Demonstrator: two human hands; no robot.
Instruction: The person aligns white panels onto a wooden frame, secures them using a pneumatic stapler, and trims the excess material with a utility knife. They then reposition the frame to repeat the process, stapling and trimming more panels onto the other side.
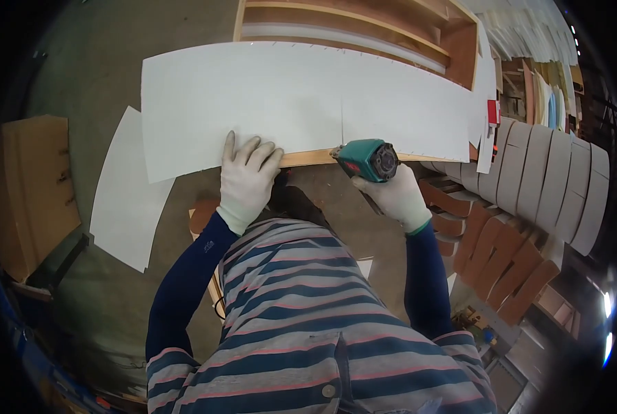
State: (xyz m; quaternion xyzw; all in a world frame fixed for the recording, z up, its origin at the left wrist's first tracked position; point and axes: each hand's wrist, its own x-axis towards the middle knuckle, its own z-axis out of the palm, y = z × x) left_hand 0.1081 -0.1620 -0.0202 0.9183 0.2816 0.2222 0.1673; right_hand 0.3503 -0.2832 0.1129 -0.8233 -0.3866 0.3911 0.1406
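Left hand (247, 178), gloved, lies flat on the near edge of the white panel (301, 103). Fingers are spread and open, gripping nothing. Right hand (396, 199), also gloved, is closed around the grip of the teal power tool (369, 159). We see the tool's nose against the panel's near edge, just right of a thin seam line that crosses the panel. We can't tell what kind of tool it is, since its back end faces the camera.

The panel rests on a wooden frame (308, 158). A strip of the frame's edge shows between the two hands, and more of the frame shows past the panel's far edge. The panel is long and covers most of the frame. Small marks run along its far edge.

A second white sheet (125, 200) lies lower on the left, one corner hidden behind the panel. Cardboard (36, 186) stands further left, well apart. On the right, near the right hand, we see a stack of curved brown wooden pieces (491, 252). Beyond them is a row of pale curved panels (550, 183).
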